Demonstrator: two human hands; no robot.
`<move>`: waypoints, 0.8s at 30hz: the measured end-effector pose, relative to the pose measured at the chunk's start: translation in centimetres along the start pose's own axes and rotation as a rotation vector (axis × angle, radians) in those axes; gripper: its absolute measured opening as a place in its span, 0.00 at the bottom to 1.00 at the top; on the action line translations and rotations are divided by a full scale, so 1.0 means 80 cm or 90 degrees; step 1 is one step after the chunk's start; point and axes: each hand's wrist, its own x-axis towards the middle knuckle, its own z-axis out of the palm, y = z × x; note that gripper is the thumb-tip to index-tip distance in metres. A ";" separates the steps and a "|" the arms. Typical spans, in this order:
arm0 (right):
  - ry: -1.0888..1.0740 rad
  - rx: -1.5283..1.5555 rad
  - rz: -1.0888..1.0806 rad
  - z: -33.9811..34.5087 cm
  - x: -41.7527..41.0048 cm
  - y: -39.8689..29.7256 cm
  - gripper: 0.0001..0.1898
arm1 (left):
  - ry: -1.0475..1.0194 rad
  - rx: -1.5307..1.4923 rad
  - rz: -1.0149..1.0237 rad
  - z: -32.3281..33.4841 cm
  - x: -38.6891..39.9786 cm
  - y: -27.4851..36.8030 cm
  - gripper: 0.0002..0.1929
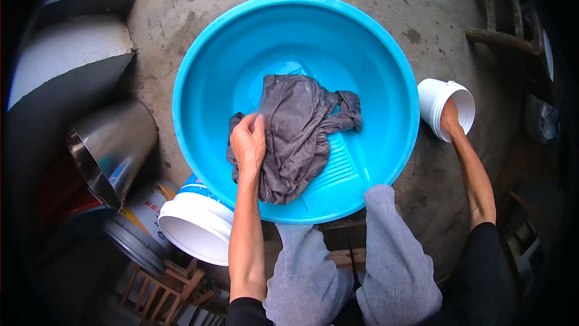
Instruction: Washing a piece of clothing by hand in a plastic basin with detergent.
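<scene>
A large round blue plastic basin (294,2) stands on the floor before my knees, with a ribbed washboard surface (341,156) moulded into its bottom. In it lies a crumpled dark grey garment (296,127), damp-looking in places. My left hand (249,140) is at the garment's left part, fingers bent; whether it pinches the cloth is unclear. To the right of the basin is a small white plastic bucket (434,102), its mouth towards me. My right hand (450,118) reaches inside it, and the fingers are hidden by the bucket.
A white bucket with a blue label (194,226) stands close at the basin's lower left. Beyond it are a shiny metal pail (117,145) and a printed bucket (144,217). A wooden chair (502,36) is at the upper right; a slatted wooden chair (163,294) is at the lower left.
</scene>
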 end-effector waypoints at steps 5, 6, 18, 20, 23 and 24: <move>0.057 0.056 -0.109 -0.014 -0.004 -0.065 0.18 | 0.073 -0.106 0.213 -0.011 -0.045 0.026 0.08; 0.060 0.053 -0.103 -0.014 -0.005 -0.059 0.18 | 0.027 -0.136 0.255 -0.009 -0.059 0.040 0.08; 0.065 0.249 0.140 -0.083 -0.026 -0.076 0.11 | -0.050 -0.085 0.191 0.011 -0.100 0.004 0.07; 0.123 0.338 0.166 -0.145 -0.075 -0.144 0.11 | -0.062 -0.231 0.094 0.013 -0.092 -0.007 0.10; 0.131 0.487 0.051 -0.171 -0.130 -0.268 0.10 | -0.059 -0.284 0.125 0.017 -0.092 -0.020 0.12; -0.009 0.533 0.057 -0.168 -0.134 -0.307 0.09 | -0.050 -0.306 0.097 0.017 -0.096 -0.027 0.12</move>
